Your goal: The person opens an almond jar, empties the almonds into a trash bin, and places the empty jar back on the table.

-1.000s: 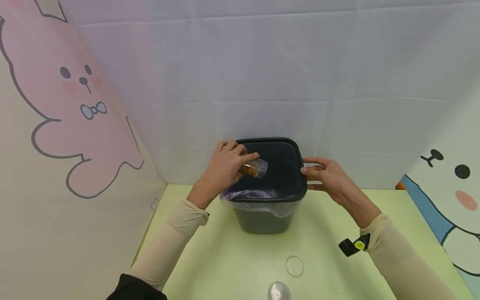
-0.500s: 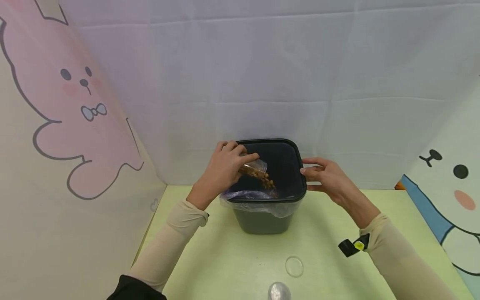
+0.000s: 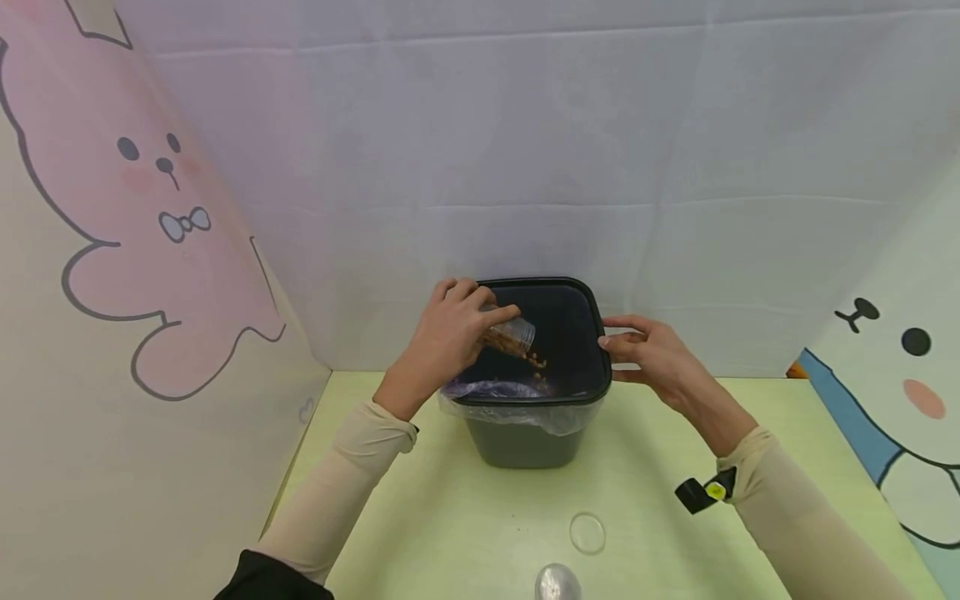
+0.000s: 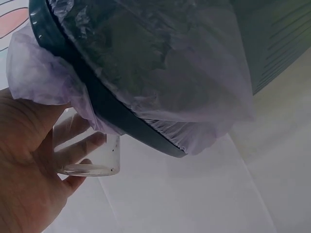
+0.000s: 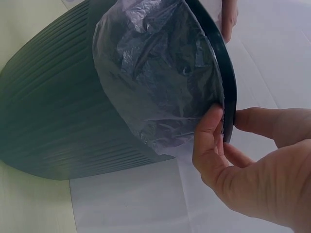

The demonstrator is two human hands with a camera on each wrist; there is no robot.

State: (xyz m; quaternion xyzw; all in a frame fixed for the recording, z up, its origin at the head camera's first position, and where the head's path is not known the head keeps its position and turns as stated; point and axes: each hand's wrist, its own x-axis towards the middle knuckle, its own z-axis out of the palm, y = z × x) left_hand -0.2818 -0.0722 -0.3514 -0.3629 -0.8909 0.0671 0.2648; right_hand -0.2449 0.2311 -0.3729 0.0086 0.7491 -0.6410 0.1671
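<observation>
My left hand (image 3: 446, 337) grips a clear plastic jar (image 3: 516, 335) tilted over the mouth of a dark trash can (image 3: 527, 442). Small brown pieces (image 3: 536, 360) spill from the jar's mouth into the can. In the left wrist view, fingers wrap the jar (image 4: 92, 160) and its base looks see-through. A thin translucent bag (image 3: 558, 417) lines the can and hangs over its black rim (image 5: 228, 82). My right hand (image 3: 656, 358) pinches the rim at the right side, thumb on one face and fingers on the other, over the bag (image 5: 155, 82).
A thin clear ring (image 3: 587, 533) and a clear, shiny round piece (image 3: 558, 582) lie on the pale yellow-green table (image 3: 450, 533) in front of the can. White cloth (image 3: 487, 150) with cartoon animals stands behind and at both sides.
The brown pieces were inside the jar, then poured out in a thick stream; now fewer fall. The jar tipped slightly further down. The right hand kept its grip on the rim.
</observation>
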